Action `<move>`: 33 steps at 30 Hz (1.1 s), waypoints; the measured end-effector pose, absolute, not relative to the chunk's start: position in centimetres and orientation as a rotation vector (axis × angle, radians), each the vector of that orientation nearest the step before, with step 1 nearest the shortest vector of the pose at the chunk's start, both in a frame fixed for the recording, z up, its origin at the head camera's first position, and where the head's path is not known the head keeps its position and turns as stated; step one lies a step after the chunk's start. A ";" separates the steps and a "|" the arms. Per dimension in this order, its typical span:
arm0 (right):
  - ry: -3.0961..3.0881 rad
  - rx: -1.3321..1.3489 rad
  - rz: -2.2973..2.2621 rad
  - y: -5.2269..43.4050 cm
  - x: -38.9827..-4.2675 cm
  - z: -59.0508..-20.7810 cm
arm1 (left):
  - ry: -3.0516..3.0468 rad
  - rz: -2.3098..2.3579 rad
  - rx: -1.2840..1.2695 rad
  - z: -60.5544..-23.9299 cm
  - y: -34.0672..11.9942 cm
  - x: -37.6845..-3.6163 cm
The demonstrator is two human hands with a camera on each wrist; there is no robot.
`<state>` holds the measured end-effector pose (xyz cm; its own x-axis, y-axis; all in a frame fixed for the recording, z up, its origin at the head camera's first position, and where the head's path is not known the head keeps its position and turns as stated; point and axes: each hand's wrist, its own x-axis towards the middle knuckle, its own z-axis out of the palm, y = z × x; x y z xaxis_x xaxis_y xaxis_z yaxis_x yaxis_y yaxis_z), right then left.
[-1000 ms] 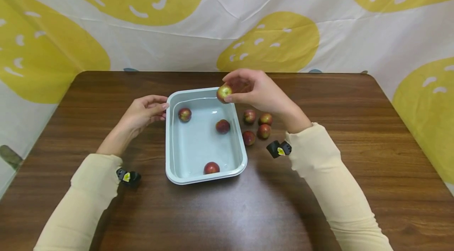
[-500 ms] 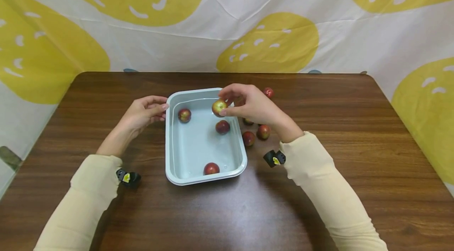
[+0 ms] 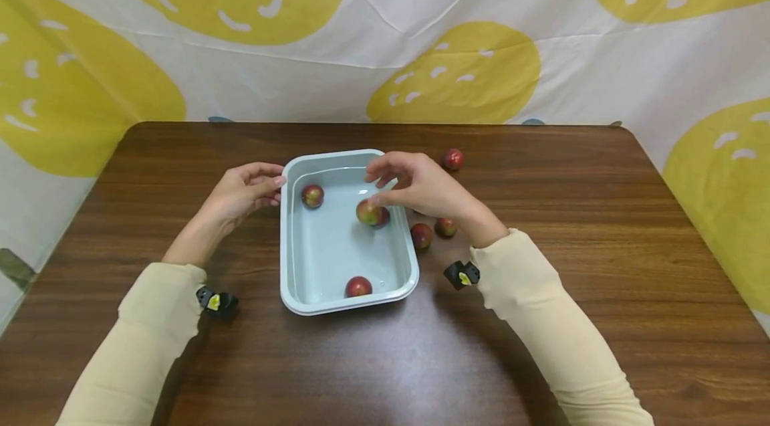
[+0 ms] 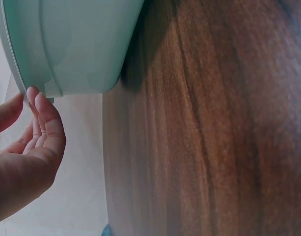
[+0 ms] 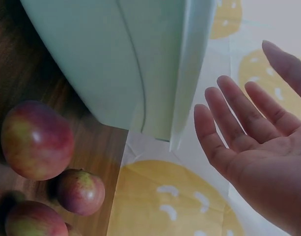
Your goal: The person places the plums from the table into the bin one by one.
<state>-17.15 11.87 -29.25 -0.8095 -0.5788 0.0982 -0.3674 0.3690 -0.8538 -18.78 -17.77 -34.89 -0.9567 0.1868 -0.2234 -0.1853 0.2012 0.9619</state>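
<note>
A pale blue-green plastic basin (image 3: 327, 245) stands on the table. My left hand (image 3: 240, 192) pinches its left rim between thumb and fingers, as the left wrist view shows at the rim (image 4: 18, 73). Over the basin's right side is my right hand (image 3: 421, 182), its fingers spread and holding nothing in the right wrist view. Just below its thumb, a yellow-red plum (image 3: 367, 213) partly covers a darker plum (image 3: 383, 217). Also inside are a plum (image 3: 312, 196) at the far left and a red plum (image 3: 358, 286) near the front wall.
Outside the basin's right wall lie plums (image 3: 421, 235), some partly hidden by my right hand. Another red plum (image 3: 453, 158) sits farther back. The brown wooden table (image 3: 541, 332) ends at a patterned cloth (image 3: 325, 91).
My right hand has moved down and toward me over the basin and let go of the yellow-red plum, which is now lower inside it. The left hand stays on the rim.
</note>
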 end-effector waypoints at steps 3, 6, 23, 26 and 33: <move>2.397 -0.849 -1.415 11.9 -17.2 -29.5 | 2.180 1.830 0.004 -34.9 -17.7 -18.8; 2.374 -0.846 -1.426 12.1 -17.2 -29.5 | 2.164 1.852 0.009 -34.9 -17.7 -18.8; 2.363 -0.744 -1.473 13.6 -17.2 -29.0 | 2.178 1.850 0.019 -35.3 -17.8 -19.1; 2.357 -0.718 -1.491 13.8 -17.2 -28.9 | 2.168 1.856 0.023 -35.2 -17.8 -19.0; 2.384 -0.679 -1.495 14.4 -17.3 -28.7 | 2.170 1.845 0.012 -34.9 -17.7 -18.9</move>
<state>-17.33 14.44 -28.73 -0.8613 -0.5068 0.0375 -0.2546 0.3665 -0.8949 -18.87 -17.69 -34.94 -0.9572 0.1937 -0.2149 -0.1810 0.1785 0.9671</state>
